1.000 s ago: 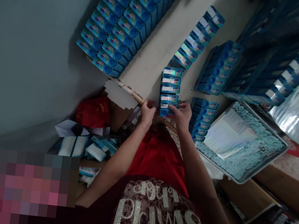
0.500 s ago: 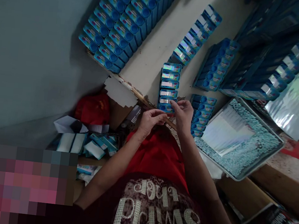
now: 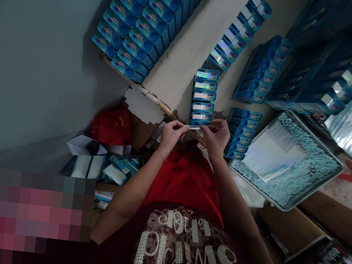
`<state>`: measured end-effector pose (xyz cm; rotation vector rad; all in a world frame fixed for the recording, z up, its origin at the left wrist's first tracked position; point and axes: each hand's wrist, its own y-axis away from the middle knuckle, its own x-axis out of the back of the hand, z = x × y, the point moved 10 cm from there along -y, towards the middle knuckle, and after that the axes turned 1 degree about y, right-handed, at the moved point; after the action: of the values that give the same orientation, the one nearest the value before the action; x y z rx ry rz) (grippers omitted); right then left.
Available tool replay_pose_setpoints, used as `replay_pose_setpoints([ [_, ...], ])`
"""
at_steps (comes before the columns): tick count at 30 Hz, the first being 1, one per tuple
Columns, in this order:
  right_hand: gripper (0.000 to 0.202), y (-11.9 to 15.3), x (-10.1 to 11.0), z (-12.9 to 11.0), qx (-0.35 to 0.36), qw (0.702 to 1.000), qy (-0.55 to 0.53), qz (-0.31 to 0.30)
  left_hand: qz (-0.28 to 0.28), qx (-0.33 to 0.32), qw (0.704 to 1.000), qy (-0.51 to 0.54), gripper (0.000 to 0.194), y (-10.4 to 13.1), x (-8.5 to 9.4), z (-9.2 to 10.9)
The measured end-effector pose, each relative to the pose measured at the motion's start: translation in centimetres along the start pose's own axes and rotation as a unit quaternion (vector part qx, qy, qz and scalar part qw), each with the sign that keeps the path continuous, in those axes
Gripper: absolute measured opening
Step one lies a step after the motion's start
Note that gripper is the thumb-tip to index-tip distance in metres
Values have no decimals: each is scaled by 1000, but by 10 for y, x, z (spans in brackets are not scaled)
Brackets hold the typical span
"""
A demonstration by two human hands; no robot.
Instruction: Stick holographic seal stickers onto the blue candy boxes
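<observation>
Newly, a pale strip [image 3: 194, 127] spans left hand [image 3: 171, 136] and right hand [image 3: 218, 138] at frame centre; pinched fingertips control both ends.

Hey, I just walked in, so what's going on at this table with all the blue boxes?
A person holds a small pale strip between the fingers of the left hand and right hand, at the table's edge. Just beyond is a short row of blue boxes; five show shiny strips on top, and the nearest is mostly hidden. To the right, a shiny sheet lies in a tray of pale blue bits.
</observation>
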<state>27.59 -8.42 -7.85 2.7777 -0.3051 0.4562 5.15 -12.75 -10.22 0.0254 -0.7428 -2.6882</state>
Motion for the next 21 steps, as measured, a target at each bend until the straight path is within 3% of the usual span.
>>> replay_pose_setpoints([
  [14, 37, -1, -13, -4, -8, 999, 45, -2, 6, 18, 1000, 9, 31, -14, -1, -2],
  [18, 44, -8, 0, -5, -3, 992, 122, 40, -6, 123, 991, 59, 31, -12, -10, -14],
  [21, 42, -17, 4, 1, -34, 993, 115, 13, -25, 222, 969, 103, 33, -8, -25, -31],
])
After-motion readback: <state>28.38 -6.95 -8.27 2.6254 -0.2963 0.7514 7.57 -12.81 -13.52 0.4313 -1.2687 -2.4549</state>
